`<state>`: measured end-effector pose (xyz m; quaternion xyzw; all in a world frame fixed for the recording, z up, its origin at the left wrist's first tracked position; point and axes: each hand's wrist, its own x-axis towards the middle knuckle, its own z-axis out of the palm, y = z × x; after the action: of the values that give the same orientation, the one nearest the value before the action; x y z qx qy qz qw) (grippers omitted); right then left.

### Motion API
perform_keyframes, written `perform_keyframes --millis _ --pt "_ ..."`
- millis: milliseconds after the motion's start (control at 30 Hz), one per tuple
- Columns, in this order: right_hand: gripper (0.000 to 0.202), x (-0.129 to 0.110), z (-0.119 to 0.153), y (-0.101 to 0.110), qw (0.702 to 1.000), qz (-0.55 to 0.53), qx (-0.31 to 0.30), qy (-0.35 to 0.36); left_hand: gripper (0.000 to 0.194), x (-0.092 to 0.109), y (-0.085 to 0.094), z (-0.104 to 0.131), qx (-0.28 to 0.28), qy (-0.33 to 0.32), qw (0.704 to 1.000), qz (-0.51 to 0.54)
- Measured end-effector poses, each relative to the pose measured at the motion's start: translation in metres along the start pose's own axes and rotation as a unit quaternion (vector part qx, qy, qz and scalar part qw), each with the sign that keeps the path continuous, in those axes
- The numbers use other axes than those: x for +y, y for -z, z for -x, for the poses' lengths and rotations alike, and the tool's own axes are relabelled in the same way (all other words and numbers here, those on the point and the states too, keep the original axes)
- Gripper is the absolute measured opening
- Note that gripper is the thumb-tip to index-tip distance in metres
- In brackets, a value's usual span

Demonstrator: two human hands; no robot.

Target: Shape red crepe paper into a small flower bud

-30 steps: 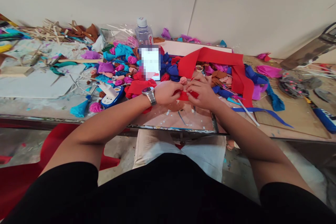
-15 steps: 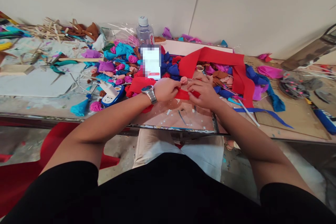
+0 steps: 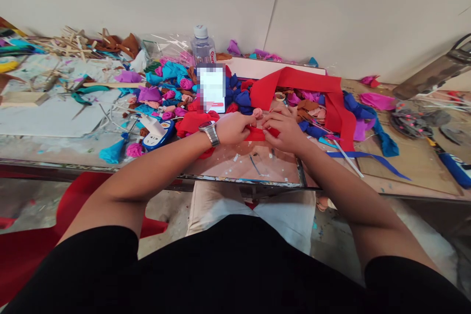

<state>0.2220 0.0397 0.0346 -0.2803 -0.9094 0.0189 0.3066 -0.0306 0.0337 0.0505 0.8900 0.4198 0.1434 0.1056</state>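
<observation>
A narrow red crepe-paper strip (image 3: 255, 134) stretches between my two hands, just above the table near its front edge. My left hand (image 3: 235, 128), with a metal-band watch at the wrist, is closed on the strip's left part. Fingers of my right hand (image 3: 282, 128) pinch its right part, a short gap from the left. Just beyond the fingertips lies a small pale-pink paper rose (image 3: 258, 113). A wide red paper band (image 3: 305, 78) curves behind and right of my right hand. Crumpled red paper (image 3: 195, 123) lies beside my left wrist.
Behind my hands stand a lit phone (image 3: 212, 89) and a clear bottle (image 3: 203, 49). A blue-and-white power strip (image 3: 159, 133) is at left, near pliers (image 3: 86, 93). Crumpled coloured paper surrounds them. At right lie a blue strip (image 3: 371, 158) and cardboard (image 3: 415, 164).
My left hand has turned slightly, and the red strip between the hands looks narrower and more folded. My right hand stays nearly in place.
</observation>
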Motion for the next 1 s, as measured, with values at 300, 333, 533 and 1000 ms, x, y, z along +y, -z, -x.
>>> perform_keyframes --millis 300,333,533,1000 --pt "0.013 0.002 -0.001 0.0024 1.0 -0.006 -0.011 -0.022 0.034 0.0021 -0.0002 0.0006 -0.01 -0.042 0.998 0.052" --pt "0.016 0.0016 -0.0011 0.0032 1.0 -0.01 -0.009 -0.023 0.036 0.0014 -0.001 0.0006 -0.009 -0.037 0.998 0.053" --pt "0.015 -0.0037 -0.0009 0.0054 1.0 0.0 -0.002 -0.013 0.035 -0.001 -0.0051 0.0004 0.008 -0.029 0.996 0.08" --pt "0.018 -0.0037 -0.0012 0.0001 1.0 -0.017 -0.013 0.007 0.028 -0.0021 -0.0042 -0.001 0.009 -0.081 0.99 0.115"
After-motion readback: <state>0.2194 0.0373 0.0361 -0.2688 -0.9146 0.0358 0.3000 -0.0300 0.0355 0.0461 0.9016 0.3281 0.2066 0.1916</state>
